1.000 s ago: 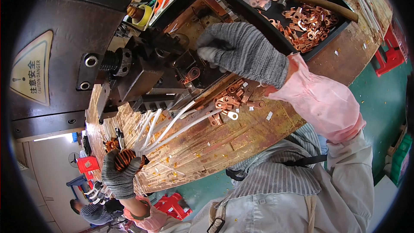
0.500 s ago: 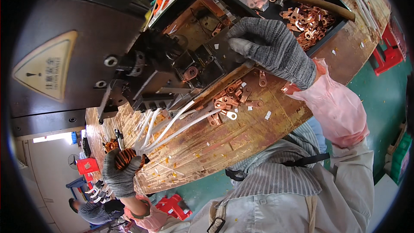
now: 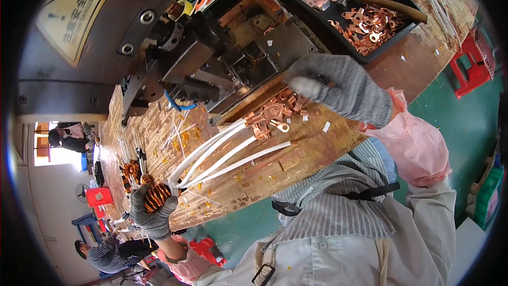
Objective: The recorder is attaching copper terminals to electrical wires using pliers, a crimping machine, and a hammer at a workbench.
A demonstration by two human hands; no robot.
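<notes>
A copper-wound ring coil (image 3: 157, 197) sits in my left hand (image 3: 150, 216), whose gloved fingers are wrapped around it. From the coil, several white leads (image 3: 211, 152) run right across the bench. The nearest lead ends in a bare copper tip; others reach copper lugs at the pile's edge. My right hand (image 3: 341, 89), in a grey knit glove, hovers beside the die block (image 3: 283, 47) of the press, just above the loose pile of copper lugs (image 3: 280, 107). Its fingertips are blurred and partly hidden, so whether they hold anything is unclear.
The dark press body (image 3: 79, 87) with a yellow warning sign (image 3: 76, 16) fills the upper left. A black tray (image 3: 365, 58) holds more lugs and a wooden-handled hammer (image 3: 391, 6). Other coils (image 3: 130, 170) lie on the bench (image 3: 238, 201). A person (image 3: 108, 254) is at lower left.
My right hand has drawn back from the die block toward the lug pile. A lug seen in the die no longer shows there. The leads have swung away from the press, nearer to me.
</notes>
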